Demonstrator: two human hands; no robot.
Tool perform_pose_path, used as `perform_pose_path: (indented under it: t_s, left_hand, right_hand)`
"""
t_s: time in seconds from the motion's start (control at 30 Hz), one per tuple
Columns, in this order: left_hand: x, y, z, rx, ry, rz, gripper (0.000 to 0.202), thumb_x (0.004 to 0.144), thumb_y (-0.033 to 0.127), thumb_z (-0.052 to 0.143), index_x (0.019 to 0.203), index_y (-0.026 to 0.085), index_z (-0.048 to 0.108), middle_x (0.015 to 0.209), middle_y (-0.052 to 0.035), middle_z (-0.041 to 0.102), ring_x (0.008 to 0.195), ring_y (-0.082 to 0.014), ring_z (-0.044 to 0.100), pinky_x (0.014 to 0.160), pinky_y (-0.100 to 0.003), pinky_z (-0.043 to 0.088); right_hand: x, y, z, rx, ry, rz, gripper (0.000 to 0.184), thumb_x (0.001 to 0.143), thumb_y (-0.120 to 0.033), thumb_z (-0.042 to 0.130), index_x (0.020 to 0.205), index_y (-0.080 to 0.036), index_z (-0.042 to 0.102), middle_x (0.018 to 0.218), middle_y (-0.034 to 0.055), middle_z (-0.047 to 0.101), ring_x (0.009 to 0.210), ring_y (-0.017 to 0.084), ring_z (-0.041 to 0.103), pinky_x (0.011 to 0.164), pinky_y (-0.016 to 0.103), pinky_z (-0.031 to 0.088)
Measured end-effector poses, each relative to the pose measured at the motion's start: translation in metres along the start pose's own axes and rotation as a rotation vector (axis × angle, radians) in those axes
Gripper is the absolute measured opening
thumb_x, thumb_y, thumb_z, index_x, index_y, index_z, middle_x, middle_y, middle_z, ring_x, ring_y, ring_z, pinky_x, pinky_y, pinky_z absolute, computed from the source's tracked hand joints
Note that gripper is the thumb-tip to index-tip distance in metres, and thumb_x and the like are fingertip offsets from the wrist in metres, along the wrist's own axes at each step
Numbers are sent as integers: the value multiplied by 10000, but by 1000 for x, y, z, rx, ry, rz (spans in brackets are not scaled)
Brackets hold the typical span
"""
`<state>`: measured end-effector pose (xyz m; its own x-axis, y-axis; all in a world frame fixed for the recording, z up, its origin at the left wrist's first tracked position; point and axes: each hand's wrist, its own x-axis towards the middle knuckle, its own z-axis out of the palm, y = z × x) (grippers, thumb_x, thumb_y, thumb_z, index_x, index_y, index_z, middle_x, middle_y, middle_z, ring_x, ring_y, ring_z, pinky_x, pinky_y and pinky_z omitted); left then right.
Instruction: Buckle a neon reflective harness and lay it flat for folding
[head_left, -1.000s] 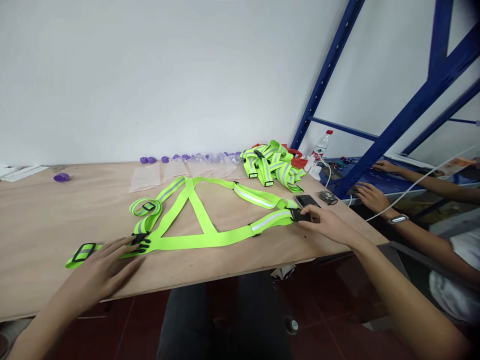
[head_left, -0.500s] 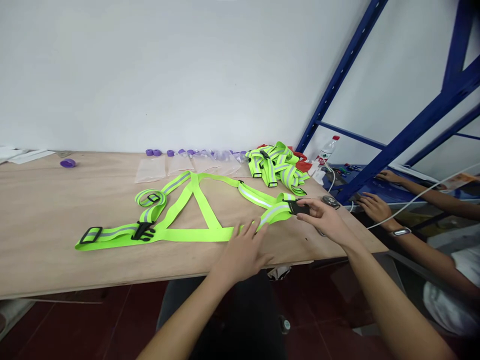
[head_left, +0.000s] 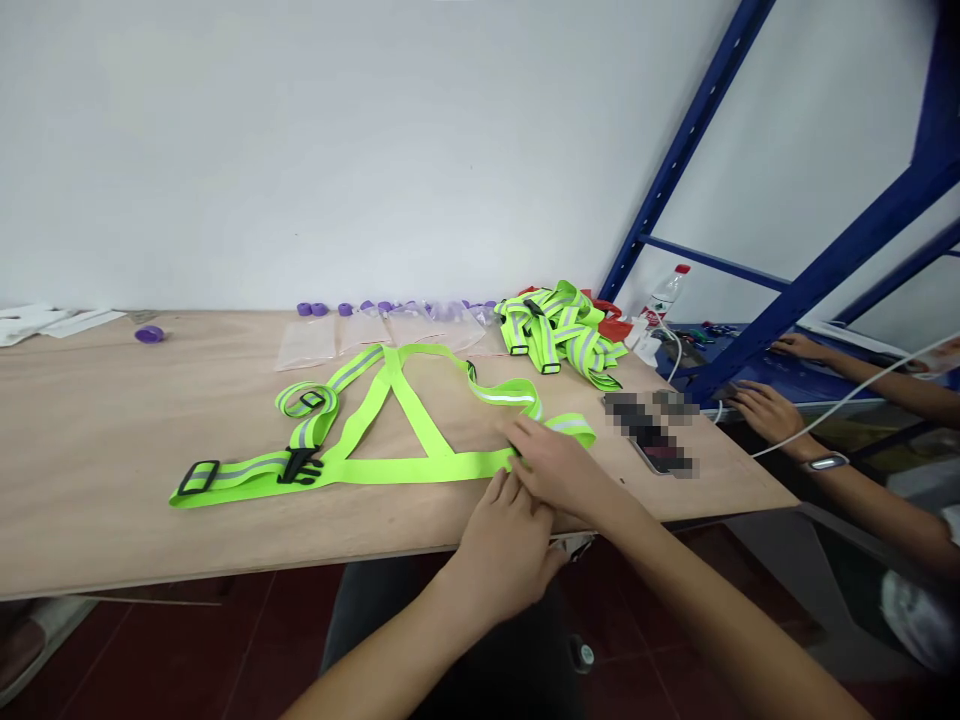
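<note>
A neon-green reflective strap harness [head_left: 390, 420] lies spread on the plywood table [head_left: 112, 450], with black buckles at its left end. My right hand [head_left: 559, 465] rests on the harness's right end, fingers closed over the folded strap near the table's front edge. My left hand [head_left: 506, 545] lies just below it, fingers flat and touching the waist strap and the right hand. The right end's black buckle is hidden under my right hand.
A pile of folded green harnesses [head_left: 559, 335] sits at the back right. Clear plastic bags [head_left: 360, 335] and purple caps [head_left: 148, 334] line the back. A phone [head_left: 652, 435] and a water bottle [head_left: 664, 295] lie right. Another person's hands [head_left: 765, 410] work by the blue rack [head_left: 787, 300].
My right hand has carried the strap's right end leftward, folding it over. My left hand came from the left buckle to meet the right hand at the front edge.
</note>
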<state>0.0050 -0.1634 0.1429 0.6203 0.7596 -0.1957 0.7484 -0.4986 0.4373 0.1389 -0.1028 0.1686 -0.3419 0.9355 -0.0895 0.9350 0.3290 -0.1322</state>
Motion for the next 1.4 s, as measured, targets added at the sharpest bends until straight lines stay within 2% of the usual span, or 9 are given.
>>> perform_pose_path:
  t_s: [0.1,0.2,0.3,0.5,0.77,1.0,1.17,1.27,1.4]
  left_hand:
    - [-27,-15,-10,-171,0,-56,450,933,490,324,1255,266,544,1318,-5,463,1289,-150,421,1168,-424,373]
    - [-27,-38,-13,-179,173,-193,450,941,491,270,1140,231,579,1193,-22,511,1144,-112,453,1041,-347,426]
    - [-2,-50,-8,-168,344,-168,441,926,491,349,1260,266,530,1279,-16,461,1214,-100,410,1047,-262,410]
    - [57,-30,5,-107,342,-161,641,783,572,591,1333,264,478,1278,-49,440,1224,-143,388,1066,-266,409]
    - [75,-29,11,-247,375,-136,493,877,495,479,1320,290,551,1319,-13,474,1277,-148,419,1145,-367,390]
    - [66,-38,-10,-590,638,-89,581,790,646,555,1189,242,680,1197,-12,574,1116,-41,532,1074,-182,428]
    - [56,-40,-22,-774,694,-155,612,762,648,586,1180,213,689,1164,-30,589,990,15,543,899,-69,434]
    - [52,-46,-23,-829,717,-195,643,745,679,585,1184,219,679,1076,-27,610,880,48,529,794,-26,420]
    - [51,-53,-21,-1024,650,-252,807,704,748,572,1283,187,589,951,-43,619,716,36,547,662,-48,442]
  right_hand:
    - [-8,9,9,253,99,-90,522,882,-521,345,1302,-284,544,1220,-26,460,949,-181,372,814,-72,292]
    - [-20,49,13,355,326,38,652,838,-642,372,1170,-137,616,1139,28,504,935,-168,398,845,-67,353]
    - [-31,93,24,356,373,184,750,780,-703,425,1222,-118,581,1199,38,483,1018,-141,434,888,-57,391]
    - [-41,130,54,307,232,190,790,786,-655,424,1397,-156,469,1361,37,363,1270,-83,393,1156,16,423]
    - [-34,141,68,383,177,297,806,773,-657,442,1487,-299,329,1427,0,275,1393,0,341,1326,285,329]
    - [-26,112,52,735,226,272,1074,698,-735,507,1558,-184,176,1411,77,294,1245,-85,459,981,-64,470]
    - [-13,75,45,1179,62,192,1120,657,-667,593,1535,-269,23,1401,54,319,1097,-102,518,877,-58,473]
    - [-3,69,50,1390,109,198,1124,648,-670,584,1525,-284,-3,1439,79,253,917,-136,493,757,-43,437]
    - [4,65,53,1419,171,153,1151,658,-728,533,1526,-219,-25,1455,126,193,1112,-73,509,835,-32,466]
